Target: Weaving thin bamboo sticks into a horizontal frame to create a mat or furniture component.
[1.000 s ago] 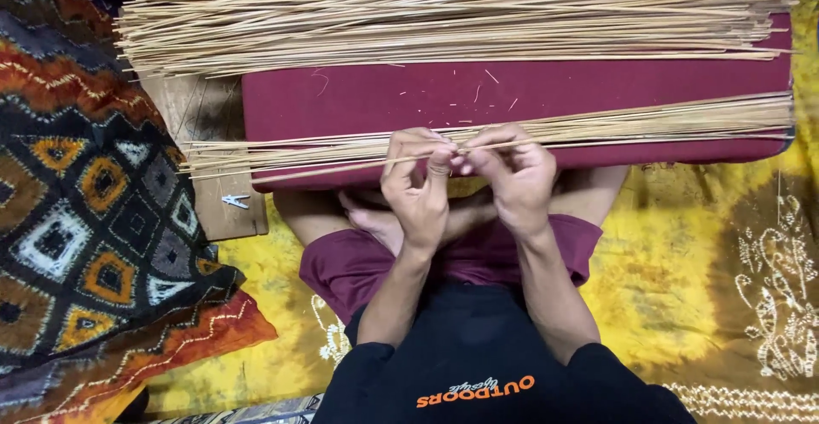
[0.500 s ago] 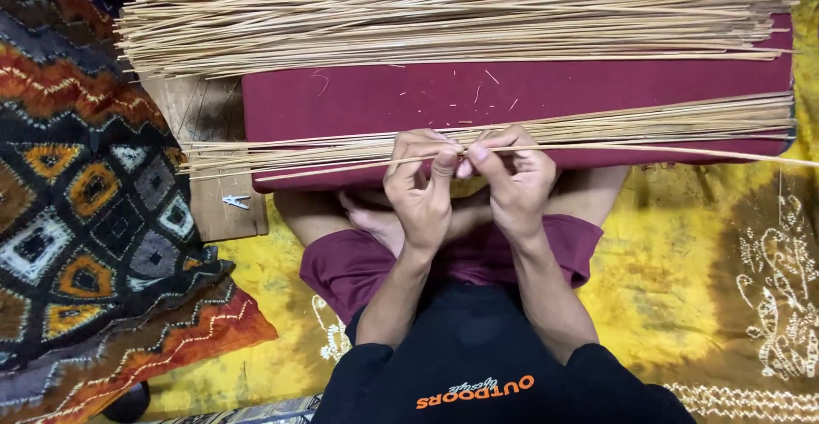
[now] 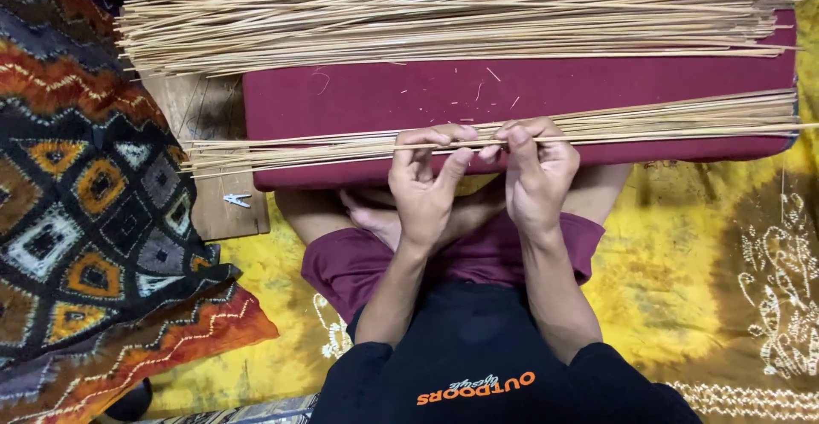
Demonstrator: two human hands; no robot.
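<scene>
While the left hand [image 3: 424, 187] and the right hand [image 3: 537, 172] sit side by side at the near edge of a flat maroon cloth-covered board [image 3: 512, 91], each pinches the same single thin pale straw-coloured stick [image 3: 648, 138] between thumb and fingertips, fingers closed narrowly around it. That stick runs sideways just above a small loose bundle of similar thin sticks [image 3: 682, 121] lying along the board's near edge. A much larger heap of thin sticks [image 3: 444, 10] covers the far side, and a small white clip [image 3: 236, 199] rests on a wooden plank [image 3: 209, 134] to the left.
</scene>
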